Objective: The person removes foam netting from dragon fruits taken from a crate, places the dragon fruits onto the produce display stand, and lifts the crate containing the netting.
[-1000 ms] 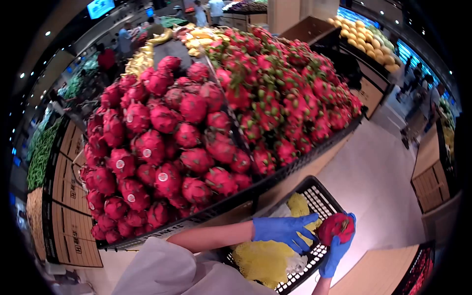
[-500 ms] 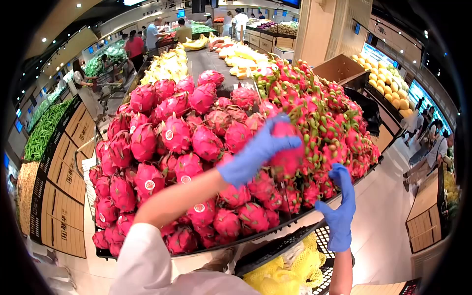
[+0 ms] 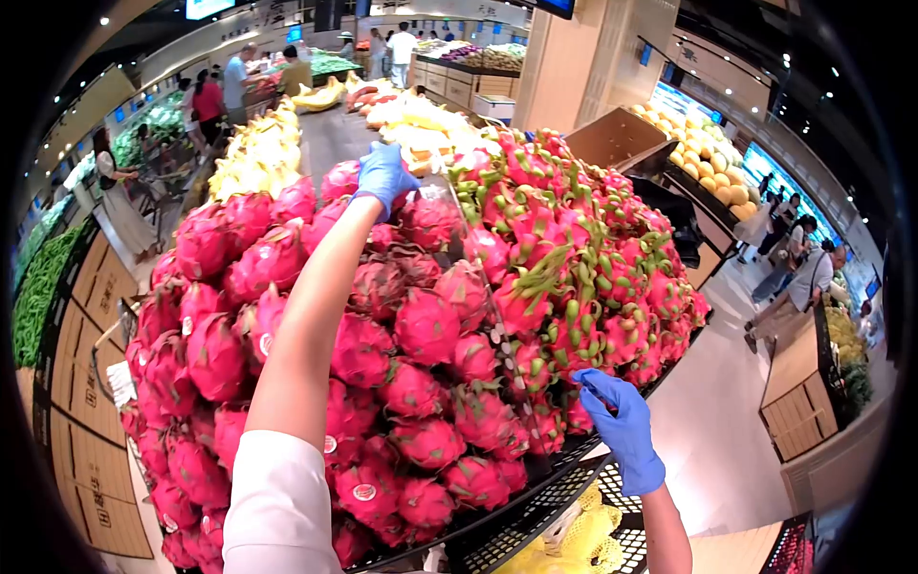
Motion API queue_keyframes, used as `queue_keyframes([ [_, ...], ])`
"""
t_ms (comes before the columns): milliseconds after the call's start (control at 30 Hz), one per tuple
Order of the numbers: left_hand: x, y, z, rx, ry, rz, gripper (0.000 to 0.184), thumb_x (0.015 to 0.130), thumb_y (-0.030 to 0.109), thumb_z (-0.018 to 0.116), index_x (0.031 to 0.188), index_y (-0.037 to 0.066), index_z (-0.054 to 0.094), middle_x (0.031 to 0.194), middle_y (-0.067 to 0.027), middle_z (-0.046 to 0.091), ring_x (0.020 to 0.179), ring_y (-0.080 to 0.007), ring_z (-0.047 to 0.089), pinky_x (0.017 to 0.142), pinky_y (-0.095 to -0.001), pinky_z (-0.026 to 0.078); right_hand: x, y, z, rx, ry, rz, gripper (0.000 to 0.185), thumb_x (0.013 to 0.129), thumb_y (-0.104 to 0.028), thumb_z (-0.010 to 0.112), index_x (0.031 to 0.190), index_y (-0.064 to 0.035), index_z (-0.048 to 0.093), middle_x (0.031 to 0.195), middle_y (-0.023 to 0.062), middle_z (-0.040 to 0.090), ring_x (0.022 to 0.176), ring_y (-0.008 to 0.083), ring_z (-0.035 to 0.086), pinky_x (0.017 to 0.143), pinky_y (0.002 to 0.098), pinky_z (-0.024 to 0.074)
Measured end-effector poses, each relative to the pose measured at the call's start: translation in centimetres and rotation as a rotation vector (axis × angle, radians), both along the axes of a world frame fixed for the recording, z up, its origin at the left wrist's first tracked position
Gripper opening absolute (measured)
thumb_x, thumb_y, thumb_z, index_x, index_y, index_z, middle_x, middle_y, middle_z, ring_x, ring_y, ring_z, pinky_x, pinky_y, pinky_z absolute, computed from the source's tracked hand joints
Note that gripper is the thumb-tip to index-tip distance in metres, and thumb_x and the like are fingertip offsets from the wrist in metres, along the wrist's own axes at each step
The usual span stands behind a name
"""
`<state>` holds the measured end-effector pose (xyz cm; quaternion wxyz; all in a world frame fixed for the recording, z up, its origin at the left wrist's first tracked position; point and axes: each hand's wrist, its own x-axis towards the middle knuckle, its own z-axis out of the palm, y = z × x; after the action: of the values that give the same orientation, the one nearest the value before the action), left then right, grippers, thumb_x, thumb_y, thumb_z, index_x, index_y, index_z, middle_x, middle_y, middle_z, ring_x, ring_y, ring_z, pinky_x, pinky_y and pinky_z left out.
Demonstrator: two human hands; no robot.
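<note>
Holding my left grip (image 3: 385,177) over the heap's far top, dragon fruit (image 3: 427,327) beneath it.
Reach complete; whether I clasp one, I cannot tell. My right grip (image 3: 617,426) looks empty, loosely curled; the basket (image 3: 631,521) below it shows yellow netting (image 3: 574,540).

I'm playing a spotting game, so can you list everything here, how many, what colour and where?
Dragon fruit: many, pink and green, big heap in front
Yellow fruit: many, yellow, behind the heap
Round fruit: many, yellow-orange, upper right
Green vegetables: many, green, far left
Open box: one, brown, behind the heap's right side
Pillar: one, light brown, behind
Crate: one, black, bottom, right of centre
Netting: too bunched to count, yellow, in the crate
People: several, mixed clothing colours, background
Sleeve: one, white, lower left
Left hand: one, blue-gloved, towards the heap's back
Right hand: one, blue-gloved, near the crate
</note>
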<state>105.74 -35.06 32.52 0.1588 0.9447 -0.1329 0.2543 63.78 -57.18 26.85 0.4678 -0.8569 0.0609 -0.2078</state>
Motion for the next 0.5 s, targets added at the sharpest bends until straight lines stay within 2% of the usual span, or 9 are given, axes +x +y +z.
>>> queue_keyframes([
  [33, 0.2, -0.2, -0.6, -0.006, 0.007, -0.012, 0.070, 0.049, 0.041, 0.080, 0.106, 0.009, 0.056, 0.104, -0.0229, 0.051, 0.091, -0.0374, 0.057, 0.079, -0.0419, 0.048, 0.2, -0.6, -0.6, -0.021, 0.003, 0.006, 0.024, 0.079, -0.014, 0.064, 0.101, -0.0037, 0.062, 0.093, 0.0075, 0.064, 0.083, 0.0185, 0.060, 0.076, 0.0281, 0.0456],
  [133, 2.1, 0.2, -3.4, 0.083, 0.156, 0.153, 0.067, 0.064, 0.050, 0.070, 0.114, 0.009, 0.054, 0.113, -0.0211, 0.052, 0.100, -0.0340, 0.056, 0.082, -0.0421, 0.048, 0.6, -1.0, -0.8, -0.196, -0.031, -0.006, 0.022, 0.079, -0.014, 0.064, 0.099, -0.0033, 0.063, 0.092, 0.0075, 0.065, 0.083, 0.0193, 0.060, 0.076, 0.0281, 0.0456],
  [200, 0.5, 0.3, -1.7, 0.164, 0.307, 0.183, 0.070, 0.066, 0.057, 0.065, 0.114, 0.008, 0.053, 0.116, -0.0187, 0.052, 0.099, -0.0306, 0.057, 0.081, -0.0399, 0.049, 1.6, -1.7, -1.5, -0.106, -0.004, -0.001, 0.020, 0.080, -0.014, 0.063, 0.097, -0.0031, 0.063, 0.091, 0.0087, 0.065, 0.082, 0.0192, 0.060, 0.074, 0.0274, 0.0454],
  [267, 0.7, -0.2, -1.2, 0.314, 0.316, 0.231, 0.073, 0.068, 0.062, 0.060, 0.117, 0.010, 0.051, 0.124, -0.0196, 0.047, 0.107, -0.0311, 0.052, 0.083, -0.0396, 0.047, 2.8, -2.3, -2.0, 0.046, -0.048, 0.006, 0.019, 0.081, -0.012, 0.062, 0.098, -0.0024, 0.062, 0.091, 0.0082, 0.065, 0.081, 0.0149, 0.060, 0.072, 0.0255, 0.0452],
  [300, -1.0, -1.0, -1.1, 0.507, 0.091, 0.379, 0.073, 0.069, 0.062, 0.059, 0.120, 0.011, 0.049, 0.123, -0.0177, 0.045, 0.109, -0.0313, 0.049, 0.081, -0.0415, 0.045, 3.3, -2.8, -2.1, 0.039, -0.051, -0.074, 0.019, 0.081, -0.011, 0.061, 0.098, -0.0020, 0.062, 0.091, 0.0076, 0.065, 0.080, 0.0127, 0.060, 0.072, 0.0245, 0.0451],
  [367, -2.4, -1.8, -0.9, 0.359, -0.160, 0.219, 0.067, 0.070, 0.050, 0.062, 0.120, 0.008, 0.048, 0.107, -0.0148, 0.046, 0.095, -0.0310, 0.050, 0.077, -0.0432, 0.043, 4.1, -4.4, -3.2, 0.105, -0.168, -0.173, 0.019, 0.084, -0.010, 0.058, 0.100, -0.0005, 0.061, 0.095, 0.0040, 0.063, 0.080, 0.0085, 0.057, 0.071, 0.0223, 0.0449],
  [400, -3.7, -2.7, 0.2, 0.128, -0.407, -0.017, 0.065, 0.071, 0.042, 0.063, 0.122, 0.006, 0.046, 0.109, -0.0175, 0.047, 0.095, -0.0319, 0.051, 0.077, -0.0420, 0.044, 4.1, -6.2, -3.6, 0.359, -0.206, -0.228, 0.022, 0.087, -0.012, 0.055, 0.104, 0.0008, 0.060, 0.098, 0.0034, 0.062, 0.081, 0.0086, 0.056, 0.072, 0.0217, 0.0452],
  [467, -3.9, -4.1, 0.2, -0.031, -0.731, -0.307, 0.062, 0.074, 0.038, 0.063, 0.122, 0.003, 0.044, 0.108, -0.0194, 0.051, 0.095, -0.0317, 0.054, 0.078, -0.0408, 0.045, 3.7, -8.0, -4.4, 0.393, -0.257, -0.286, 0.025, 0.089, -0.018, 0.053, 0.105, 0.0008, 0.057, 0.097, 0.0031, 0.061, 0.076, 0.0084, 0.056, 0.072, 0.0218, 0.0460],
  [500, -5.2, -5.4, 0.5, -0.247, -0.404, -0.386, 0.065, 0.074, 0.039, 0.064, 0.123, 0.001, 0.043, 0.107, -0.0198, 0.053, 0.096, -0.0301, 0.055, 0.079, -0.0395, 0.045, 3.4, -8.5, -4.5, 0.392, -0.277, -0.305, 0.026, 0.090, -0.019, 0.052, 0.106, 0.0009, 0.056, 0.098, 0.0037, 0.061, 0.076, 0.0090, 0.057, 0.073, 0.0219, 0.0465],
])
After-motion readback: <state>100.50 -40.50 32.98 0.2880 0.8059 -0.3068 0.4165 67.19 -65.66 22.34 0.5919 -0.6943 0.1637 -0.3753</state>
